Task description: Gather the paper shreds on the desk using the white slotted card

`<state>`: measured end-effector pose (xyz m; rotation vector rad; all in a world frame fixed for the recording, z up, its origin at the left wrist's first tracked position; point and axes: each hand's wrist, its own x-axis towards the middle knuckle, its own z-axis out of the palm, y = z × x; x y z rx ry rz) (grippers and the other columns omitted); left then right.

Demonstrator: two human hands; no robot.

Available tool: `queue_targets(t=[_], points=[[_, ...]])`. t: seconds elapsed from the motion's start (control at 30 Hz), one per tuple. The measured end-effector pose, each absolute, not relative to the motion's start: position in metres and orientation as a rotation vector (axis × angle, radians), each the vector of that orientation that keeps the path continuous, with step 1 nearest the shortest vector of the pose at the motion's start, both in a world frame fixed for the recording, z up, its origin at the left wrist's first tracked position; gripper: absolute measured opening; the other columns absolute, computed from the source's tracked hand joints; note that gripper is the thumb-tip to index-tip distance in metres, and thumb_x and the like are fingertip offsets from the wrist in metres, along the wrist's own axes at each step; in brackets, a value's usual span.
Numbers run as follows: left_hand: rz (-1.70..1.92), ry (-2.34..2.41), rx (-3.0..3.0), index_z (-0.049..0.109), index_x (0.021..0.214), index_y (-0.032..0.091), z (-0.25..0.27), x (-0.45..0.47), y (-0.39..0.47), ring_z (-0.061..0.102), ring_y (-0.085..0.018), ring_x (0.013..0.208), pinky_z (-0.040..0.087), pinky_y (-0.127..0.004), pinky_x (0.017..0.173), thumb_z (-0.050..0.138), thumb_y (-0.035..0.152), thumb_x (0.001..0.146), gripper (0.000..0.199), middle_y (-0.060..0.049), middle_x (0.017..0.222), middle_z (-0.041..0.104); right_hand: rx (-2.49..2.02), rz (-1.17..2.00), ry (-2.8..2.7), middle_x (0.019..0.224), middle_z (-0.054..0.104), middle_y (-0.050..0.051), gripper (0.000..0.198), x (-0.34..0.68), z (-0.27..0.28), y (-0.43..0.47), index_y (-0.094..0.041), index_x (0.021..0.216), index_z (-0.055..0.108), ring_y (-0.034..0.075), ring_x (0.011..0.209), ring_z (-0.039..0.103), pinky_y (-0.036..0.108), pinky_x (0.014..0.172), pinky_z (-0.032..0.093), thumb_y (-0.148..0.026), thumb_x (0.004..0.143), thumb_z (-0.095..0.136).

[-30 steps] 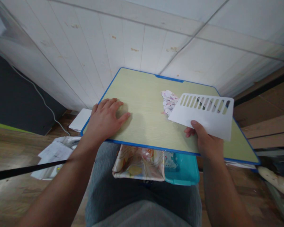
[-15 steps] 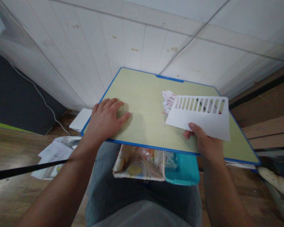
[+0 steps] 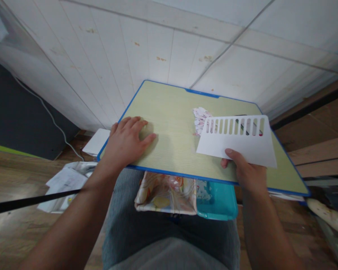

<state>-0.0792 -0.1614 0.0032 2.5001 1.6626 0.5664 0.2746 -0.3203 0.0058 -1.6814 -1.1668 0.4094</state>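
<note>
While the left hand [image 3: 129, 138] lay spread palm-down, holding nothing, at the desk's [image 3: 169, 101] nine o'clock, head view showed: slotted white card [image 3: 242, 147], three o'clock, pinched in the nearly closed right hand [image 3: 248, 172], freshly swung anticlockwise; paper scraps [image 3: 200, 117], at its ten o'clock, unmoved; handling apparently concerned the card alone.

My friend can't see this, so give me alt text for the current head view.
A right hand holds a white slotted card above a blue-edged board, partly hiding pale scraps; the left hand rests on the board's left side.
</note>
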Motion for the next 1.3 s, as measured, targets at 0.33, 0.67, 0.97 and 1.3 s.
queue_targets(t=[0.33,0.67,0.97,1.3], points=[[0.585,1.642,2.514,0.077,0.155,0.035,-0.001,-0.081,-0.159,0.059,-0.040,0.169,0.044,-0.062,0.142,0.063,0.063,0.113,0.053,-0.009,0.177,0.072,-1.505,0.557,-1.125,0.058,0.066,0.000,0.043,0.271,0.001,-0.326,-0.030,0.062,0.066,0.026,0.061,0.065,0.046,0.082,0.064,-0.041,0.095,0.091],[0.543,1.654,2.514,0.076,0.156,0.033,0.003,-0.080,-0.160,0.058,-0.040,0.170,0.044,-0.062,0.142,0.061,0.064,0.114,0.054,-0.010,0.179,0.070,-1.550,0.632,-1.253,0.063,0.072,0.005,0.053,0.274,0.006,-0.330,-0.029,0.056,0.071,0.030,0.071,0.074,0.051,0.094,0.069,-0.054,0.098,0.092],[0.563,1.656,2.510,0.077,0.156,0.033,0.002,-0.080,-0.161,0.059,-0.041,0.169,0.044,-0.062,0.142,0.063,0.064,0.114,0.054,-0.010,0.178,0.071,-1.512,0.698,-1.242,0.063,0.073,0.003,0.038,0.266,0.010,-0.327,-0.027,0.073,0.075,0.028,0.064,0.073,0.045,0.075,0.069,-0.051,0.095,0.095],[0.551,1.653,2.510,0.076,0.157,0.031,0.001,-0.080,-0.159,0.059,-0.042,0.170,0.044,-0.064,0.143,0.063,0.062,0.114,0.055,-0.011,0.180,0.069,-1.515,0.705,-1.301,0.067,0.076,0.005,0.045,0.270,0.008,-0.328,-0.027,0.072,0.074,0.029,0.066,0.075,0.049,0.079,0.071,-0.059,0.095,0.097]])
